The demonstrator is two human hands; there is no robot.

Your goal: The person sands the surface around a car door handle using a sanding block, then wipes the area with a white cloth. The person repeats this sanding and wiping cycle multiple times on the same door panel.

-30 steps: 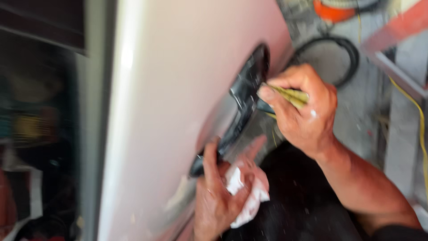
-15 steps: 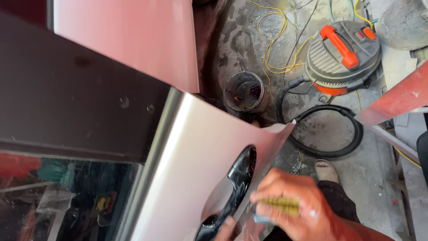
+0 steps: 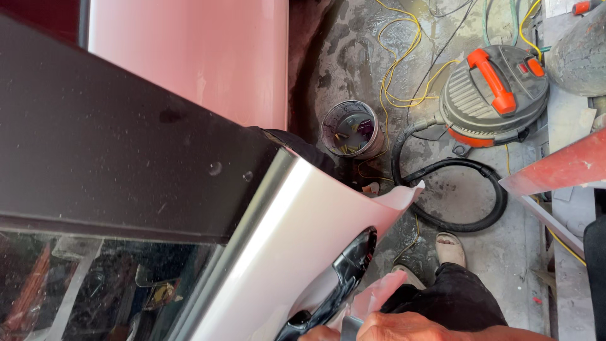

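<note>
Peeking in at the bottom edge, a hand sits beside the black door handle on the pale pink car panel; it's mostly cut off, so which hand and what its grip holds I cannot tell. A vacuum stands on the floor.
</note>
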